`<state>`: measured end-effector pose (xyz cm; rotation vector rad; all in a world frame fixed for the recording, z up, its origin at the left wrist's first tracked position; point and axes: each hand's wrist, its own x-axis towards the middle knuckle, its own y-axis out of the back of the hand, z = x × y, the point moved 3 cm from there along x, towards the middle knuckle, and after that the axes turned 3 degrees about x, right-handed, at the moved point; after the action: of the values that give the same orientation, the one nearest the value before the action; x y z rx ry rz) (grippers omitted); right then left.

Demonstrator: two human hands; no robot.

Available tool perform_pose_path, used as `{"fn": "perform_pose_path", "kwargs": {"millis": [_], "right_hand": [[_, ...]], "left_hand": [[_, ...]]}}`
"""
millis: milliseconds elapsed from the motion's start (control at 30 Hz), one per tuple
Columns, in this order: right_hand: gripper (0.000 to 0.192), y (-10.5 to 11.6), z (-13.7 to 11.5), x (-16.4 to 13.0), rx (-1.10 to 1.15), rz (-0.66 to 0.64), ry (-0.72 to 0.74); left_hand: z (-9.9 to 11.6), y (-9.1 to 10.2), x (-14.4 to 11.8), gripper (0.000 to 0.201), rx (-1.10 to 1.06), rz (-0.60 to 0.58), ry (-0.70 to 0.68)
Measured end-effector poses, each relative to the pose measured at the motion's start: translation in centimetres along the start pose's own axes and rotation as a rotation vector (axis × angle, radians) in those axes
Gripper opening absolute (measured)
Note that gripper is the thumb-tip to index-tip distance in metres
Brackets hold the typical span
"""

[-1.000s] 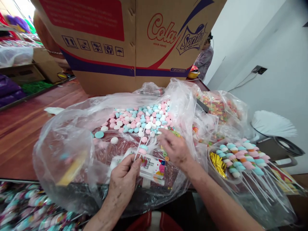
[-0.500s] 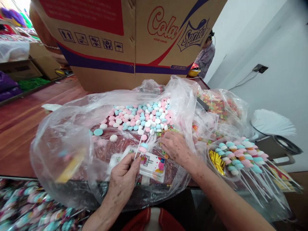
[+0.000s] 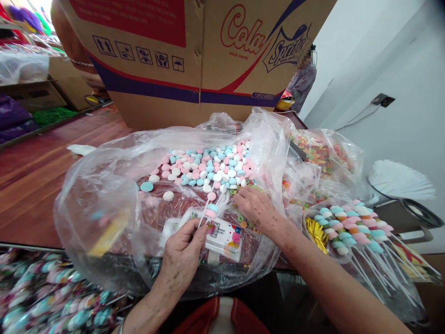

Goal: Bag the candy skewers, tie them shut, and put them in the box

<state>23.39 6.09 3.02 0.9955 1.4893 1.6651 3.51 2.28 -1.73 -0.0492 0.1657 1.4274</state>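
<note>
My left hand [image 3: 182, 257] pinches thin white sticks [image 3: 206, 209] that carry a pink and a blue candy disc, held over a small printed card [image 3: 222, 234]. My right hand [image 3: 257, 208] rests palm down at the near edge of a heap of pink, blue and white candy discs [image 3: 208, 167], its fingertips among small ring-shaped candies. Whether it grips one I cannot tell. All of this lies inside a wide open clear plastic bag [image 3: 104, 204] on the wooden table [image 3: 38, 185].
A large Cola Sprite cardboard box [image 3: 194, 55] stands behind the bag. To the right lie finished candy skewers [image 3: 351, 227], a bag of mixed candies [image 3: 323, 155] and a gold foil bundle [image 3: 314, 232]. Wrapped skewers [image 3: 52, 297] fill the lower left. A person [image 3: 302, 79] stands far back.
My right hand has drawn slightly toward me along the heap's near edge. My left hand keeps the sticks in the same place. The view shifted a little.
</note>
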Motion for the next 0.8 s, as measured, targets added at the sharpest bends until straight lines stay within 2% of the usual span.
{"fn": "perform_pose_path", "kwargs": {"millis": [200, 367, 567, 700, 800], "right_hand": [[0.01, -0.1, -0.2, 0.3, 0.013, -0.046, 0.163], [0.016, -0.6, 0.4, 0.8, 0.065, -0.071, 0.205], [0.021, -1.6, 1.3, 1.5, 0.26, -0.04, 0.112], [0.02, -1.6, 1.6, 1.7, 0.512, 0.013, 0.034], [0.013, -1.6, 1.8, 1.8, 0.749, 0.113, -0.108]], "left_hand": [[0.6, 0.1, 0.0, 0.024, 0.067, 0.013, -0.021], [0.4, 0.1, 0.0, 0.026, 0.06, 0.006, -0.021], [-0.2, 0.1, -0.2, 0.026, 0.039, 0.004, 0.001], [0.1, 0.1, -0.2, 0.023, 0.06, -0.002, -0.006], [0.2, 0.2, -0.1, 0.024, 0.138, -0.034, -0.031]]}}
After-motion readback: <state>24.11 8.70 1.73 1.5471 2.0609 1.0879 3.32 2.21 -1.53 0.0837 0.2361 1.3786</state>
